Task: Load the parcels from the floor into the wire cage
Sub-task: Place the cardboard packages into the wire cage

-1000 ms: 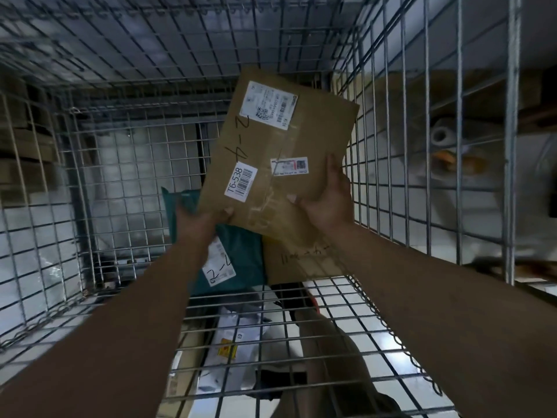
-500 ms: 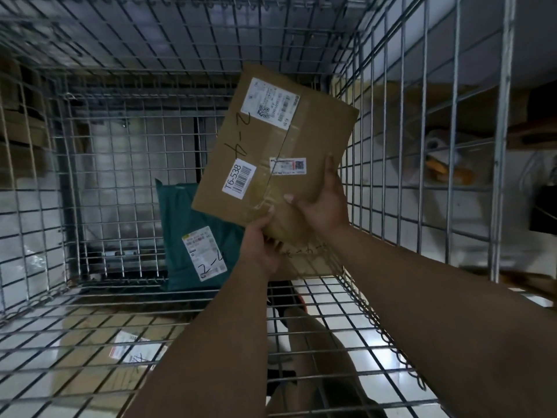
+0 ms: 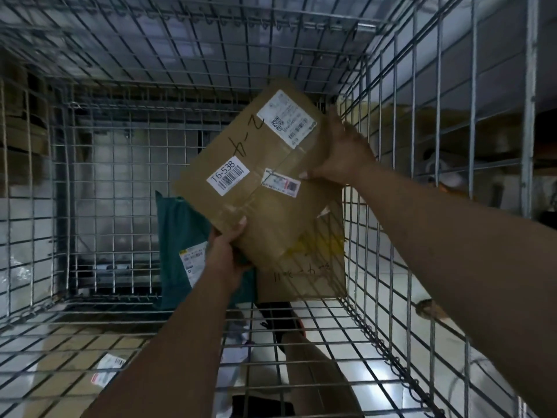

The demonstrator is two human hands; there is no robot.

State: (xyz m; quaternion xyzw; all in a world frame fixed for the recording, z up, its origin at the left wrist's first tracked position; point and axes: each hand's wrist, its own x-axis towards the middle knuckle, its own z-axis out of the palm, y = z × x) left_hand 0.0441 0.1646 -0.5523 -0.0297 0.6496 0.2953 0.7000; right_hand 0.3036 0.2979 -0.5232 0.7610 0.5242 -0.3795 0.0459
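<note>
A brown cardboard parcel (image 3: 256, 182) with white labels and "T6-538" hangs tilted inside the wire cage (image 3: 120, 182), near its right wall. My left hand (image 3: 226, 251) grips its lower corner from below. My right hand (image 3: 340, 149) holds its upper right edge, thumb on the front face. Behind it a teal bag parcel (image 3: 180, 236) stands upright on the cage floor, and a second brown box (image 3: 307, 267) leans in the right corner, partly hidden by the held parcel.
The cage's wire floor (image 3: 316, 333) runs under my arms, with a flat cardboard parcel (image 3: 75, 366) and white bags visible below it on the ground. Wire walls close the left, back and right. Shelves with goods (image 3: 452, 152) lie beyond the right wall.
The parcel has turned clockwise and moved deeper toward the right wall. My right hand slid up to its upper right edge; my left hand stays at the lower corner.
</note>
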